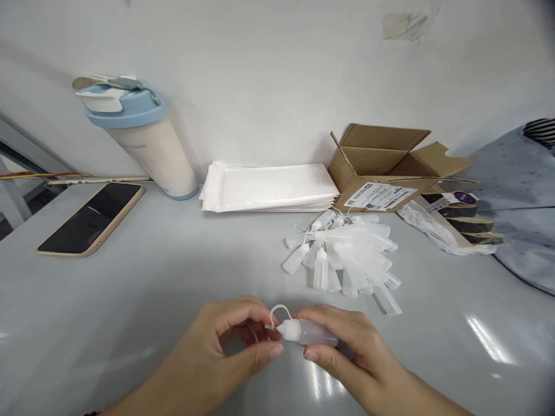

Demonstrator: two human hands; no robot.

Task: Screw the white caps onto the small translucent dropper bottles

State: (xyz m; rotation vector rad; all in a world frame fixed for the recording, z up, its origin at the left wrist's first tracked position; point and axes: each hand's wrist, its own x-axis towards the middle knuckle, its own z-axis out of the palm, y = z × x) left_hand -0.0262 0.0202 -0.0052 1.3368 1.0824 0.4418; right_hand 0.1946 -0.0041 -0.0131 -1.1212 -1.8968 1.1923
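A small translucent squeeze bottle (315,333) lies on its side above the grey table, its white tip pointing left. My right hand (347,341) grips its body between thumb and fingers. From the neck a thin white strap loops over to a small cap near the tip. My left hand (243,341) is curled around that cap end, with thumb and fingers close to the tip; the fingers partly hide what they touch. Beyond my right hand lies a pile of similar bottles (347,248), several with straps and caps.
Against the wall stand a cream tumbler (151,150) with a blue lid, a stack of white packets (277,185) and an open cardboard box (381,173). A phone (91,219) lies at left. Black items in a tray (463,219) and a person's blue-grey clothing (515,202) are at right.
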